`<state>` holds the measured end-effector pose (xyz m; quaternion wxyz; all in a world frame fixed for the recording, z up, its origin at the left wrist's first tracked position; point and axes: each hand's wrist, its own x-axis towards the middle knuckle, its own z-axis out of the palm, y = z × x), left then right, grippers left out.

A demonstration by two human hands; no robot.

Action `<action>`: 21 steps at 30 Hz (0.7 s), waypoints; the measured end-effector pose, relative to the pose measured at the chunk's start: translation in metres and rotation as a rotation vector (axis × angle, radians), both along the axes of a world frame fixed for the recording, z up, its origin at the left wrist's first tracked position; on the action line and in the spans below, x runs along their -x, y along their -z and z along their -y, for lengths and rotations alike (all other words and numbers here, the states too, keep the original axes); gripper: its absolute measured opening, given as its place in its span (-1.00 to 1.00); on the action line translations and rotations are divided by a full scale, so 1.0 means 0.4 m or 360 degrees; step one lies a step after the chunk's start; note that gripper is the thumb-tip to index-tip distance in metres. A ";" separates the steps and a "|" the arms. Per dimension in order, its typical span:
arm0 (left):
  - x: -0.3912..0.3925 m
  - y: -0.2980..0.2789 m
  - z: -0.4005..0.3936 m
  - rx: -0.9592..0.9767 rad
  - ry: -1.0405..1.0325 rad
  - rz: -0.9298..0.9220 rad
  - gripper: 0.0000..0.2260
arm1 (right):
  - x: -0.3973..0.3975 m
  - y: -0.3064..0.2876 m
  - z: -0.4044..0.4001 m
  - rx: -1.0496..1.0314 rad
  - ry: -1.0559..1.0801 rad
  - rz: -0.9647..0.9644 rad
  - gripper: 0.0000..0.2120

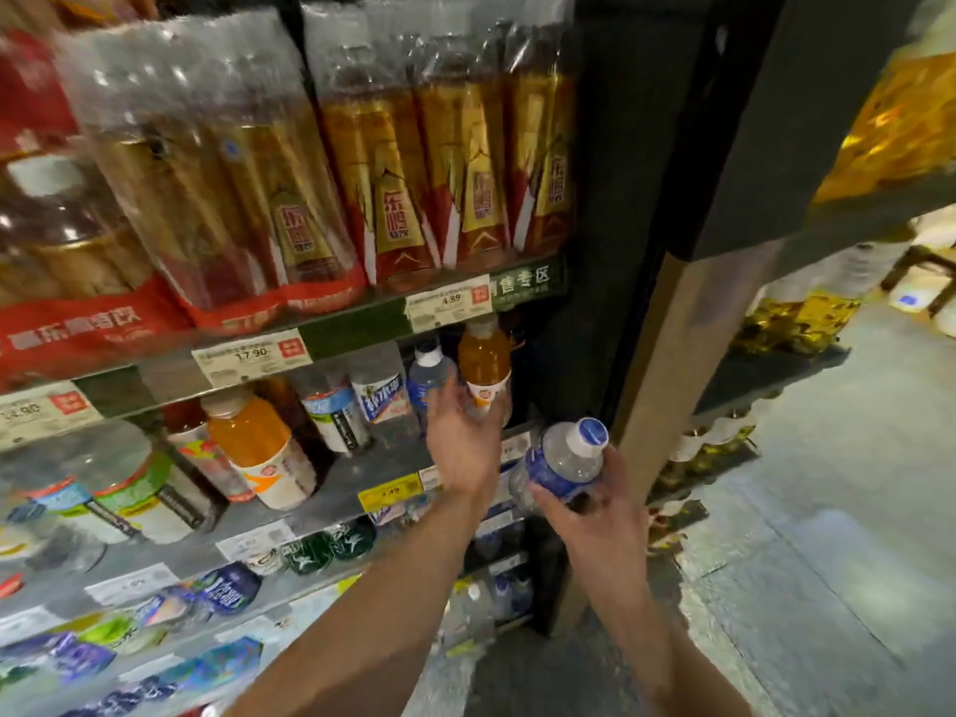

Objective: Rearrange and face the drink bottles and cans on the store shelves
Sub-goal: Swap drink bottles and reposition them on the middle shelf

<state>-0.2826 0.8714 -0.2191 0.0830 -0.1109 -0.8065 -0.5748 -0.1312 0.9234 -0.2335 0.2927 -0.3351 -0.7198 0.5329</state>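
Shop: price-tagged shelves (357, 328) of bottled drinks (393, 163)

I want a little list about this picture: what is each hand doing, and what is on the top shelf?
left hand: holds orange drink bottle on the second shelf
right hand: holds clear water bottle, blue label, white cap, off the shelf
top shelf: shrink-wrapped packs of amber bottles
price tag: reads 4.89

Blurred bottle packs (207, 173), top-left.

One head-worn view — looking forward and down, close to the drink shelves (357, 323), angled rightward toward the aisle floor (827, 509).
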 end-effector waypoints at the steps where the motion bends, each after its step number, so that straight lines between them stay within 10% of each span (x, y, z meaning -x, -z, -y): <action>1: 0.001 0.000 -0.013 0.0059 -0.0055 -0.0040 -0.43 | -0.006 0.005 -0.016 -0.0026 -0.0063 0.0024 -0.25; 21: -0.004 -0.028 -0.136 0.0378 -0.0367 0.0033 -0.39 | -0.064 -0.003 -0.162 0.0241 -0.0522 0.0099 -0.27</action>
